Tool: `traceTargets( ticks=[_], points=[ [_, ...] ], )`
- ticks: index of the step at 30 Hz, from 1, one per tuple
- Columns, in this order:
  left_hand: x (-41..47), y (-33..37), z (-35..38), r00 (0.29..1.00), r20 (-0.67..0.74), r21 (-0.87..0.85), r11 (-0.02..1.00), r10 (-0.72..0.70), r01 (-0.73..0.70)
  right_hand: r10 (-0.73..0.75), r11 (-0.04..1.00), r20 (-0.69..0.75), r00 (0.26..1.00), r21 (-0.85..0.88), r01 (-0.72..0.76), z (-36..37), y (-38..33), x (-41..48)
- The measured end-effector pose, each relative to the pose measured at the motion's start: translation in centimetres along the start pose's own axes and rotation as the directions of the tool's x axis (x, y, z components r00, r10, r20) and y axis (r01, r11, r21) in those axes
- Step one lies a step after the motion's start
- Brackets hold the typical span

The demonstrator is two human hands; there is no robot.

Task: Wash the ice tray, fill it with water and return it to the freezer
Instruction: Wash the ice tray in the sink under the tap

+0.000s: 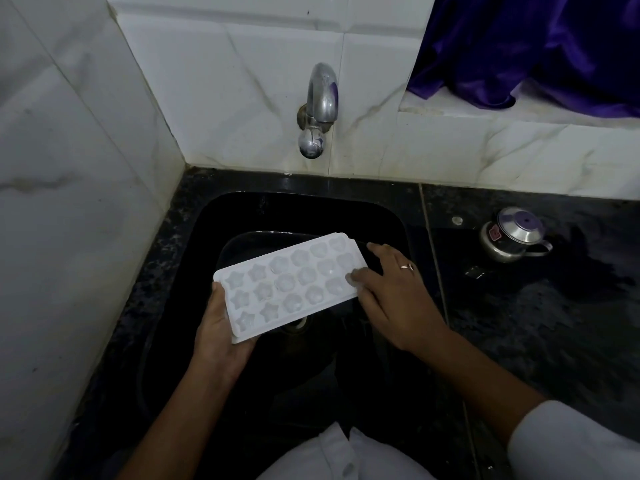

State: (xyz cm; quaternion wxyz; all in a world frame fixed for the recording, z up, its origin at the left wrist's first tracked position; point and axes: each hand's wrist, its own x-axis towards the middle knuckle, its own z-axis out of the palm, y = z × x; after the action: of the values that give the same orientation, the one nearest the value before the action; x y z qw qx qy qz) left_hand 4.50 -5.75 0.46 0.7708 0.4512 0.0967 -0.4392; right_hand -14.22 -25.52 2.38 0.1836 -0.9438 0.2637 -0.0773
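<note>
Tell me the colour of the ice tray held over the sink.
The ice tray is white, clearest in the head view.

One ice tray (287, 285), two hands (221, 327) (391, 292), one tap (320, 109), one sink (242, 209), one steel pot (512, 237)
</note>
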Motion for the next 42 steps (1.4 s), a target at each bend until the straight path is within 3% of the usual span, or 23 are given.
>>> traceTargets(
  ticks=[5,10,15,20,24,29,42],
  points=[
    [0.5,0.4,-0.7,1.0,-0.003,0.008,1.0,0.005,-0.005,-0.084,0.995,0.046,0.995,-0.048,0.086,1.0,-0.2,-0.8],
    [0.6,-0.3,-1.2,0.999,-0.038,-0.016,1.0,-0.011,0.01,-0.021,0.998,-0.023,1.0,0.06,0.022,1.0,-1.4,-0.2],
    [0.0,0.2,-2.3,0.999,-0.038,-0.038,0.999,0.009,-0.011,-0.091,0.995,0.048,0.995,-0.043,0.093,0.6,-0.7,-0.9],
    [-0.9,-0.3,-2.5,0.999,-0.039,-0.069,0.997,0.023,-0.026,-0.049,0.997,-0.018,0.999,-0.063,0.048,-0.3,-2.1,-0.3],
    [-1.4,0.2,-2.9,0.998,-0.057,-0.075,0.996,0.04,-0.044,-0.061,0.993,0.031,0.998,-0.104,0.064,0.4,-3.2,-1.5],
    [-2.3,0.6,-2.8,0.996,-0.074,-0.087,0.995,0.049,-0.055,0.016,1.0,-0.007,1.0,-0.02,-0.016,0.5,-5.3,-1.0],
    [-1.9,5.0,-3.6,0.999,0.014,-0.061,0.998,0.03,-0.029,0.047,0.992,-0.053,0.998,-0.113,-0.052,-0.4,-8.4,-1.5]
  ],
)
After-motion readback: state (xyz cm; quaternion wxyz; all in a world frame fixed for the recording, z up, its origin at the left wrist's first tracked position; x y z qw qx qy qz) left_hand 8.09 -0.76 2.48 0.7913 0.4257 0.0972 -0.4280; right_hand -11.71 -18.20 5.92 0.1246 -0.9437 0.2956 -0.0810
